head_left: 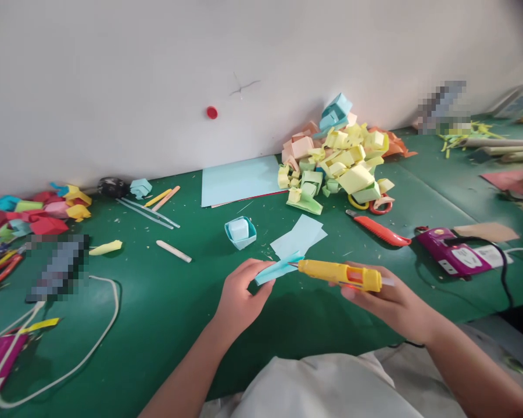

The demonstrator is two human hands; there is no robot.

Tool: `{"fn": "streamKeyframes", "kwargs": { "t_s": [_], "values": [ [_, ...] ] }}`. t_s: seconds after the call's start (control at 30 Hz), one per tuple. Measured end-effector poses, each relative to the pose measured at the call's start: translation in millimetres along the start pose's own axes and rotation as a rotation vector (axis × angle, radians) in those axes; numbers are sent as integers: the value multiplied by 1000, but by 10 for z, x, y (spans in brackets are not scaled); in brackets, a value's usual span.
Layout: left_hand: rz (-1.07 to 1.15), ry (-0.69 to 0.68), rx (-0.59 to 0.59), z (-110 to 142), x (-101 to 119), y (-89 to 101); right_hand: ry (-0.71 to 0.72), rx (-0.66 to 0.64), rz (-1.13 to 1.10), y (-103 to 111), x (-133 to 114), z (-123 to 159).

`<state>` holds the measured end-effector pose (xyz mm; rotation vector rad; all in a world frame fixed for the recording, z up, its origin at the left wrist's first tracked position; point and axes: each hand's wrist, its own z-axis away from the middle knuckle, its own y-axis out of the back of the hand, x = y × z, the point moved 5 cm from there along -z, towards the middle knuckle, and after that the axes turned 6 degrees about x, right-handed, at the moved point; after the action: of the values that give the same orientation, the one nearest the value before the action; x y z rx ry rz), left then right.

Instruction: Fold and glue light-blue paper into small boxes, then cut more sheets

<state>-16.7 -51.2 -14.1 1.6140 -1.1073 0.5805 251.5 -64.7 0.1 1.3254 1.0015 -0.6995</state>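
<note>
Yellow glue gun (340,274) at folded blue paper (275,270)

Left hand (244,290) is pinching the folded blue paper between thumb and fingers, above the green table (157,325). Right hand (387,299) is wrapping around the yellow glue gun — nozzle pointing at the paper's edge, contact hard to tell. Purple power block (436,245) is lying to the right, bearing a white label (467,259); its print is too small to read. Open blue paper box (246,242) is standing beyond the left hand — a smaller blue block (239,228) is resting inside. Pale blue sheets (300,233) are overlapping nearby.
</note>
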Motion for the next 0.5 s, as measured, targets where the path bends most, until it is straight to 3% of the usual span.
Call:
{"fn": "streamKeyframes", "kwargs": {
  "t_s": [0.2,0.5],
  "values": [
    [5,-17,2,3,1,-1,37,-184,91,-157,-115,-96],
    [4,-7,11,6,9,10,58,-188,156,-209,-94,-119]
  ]
}}
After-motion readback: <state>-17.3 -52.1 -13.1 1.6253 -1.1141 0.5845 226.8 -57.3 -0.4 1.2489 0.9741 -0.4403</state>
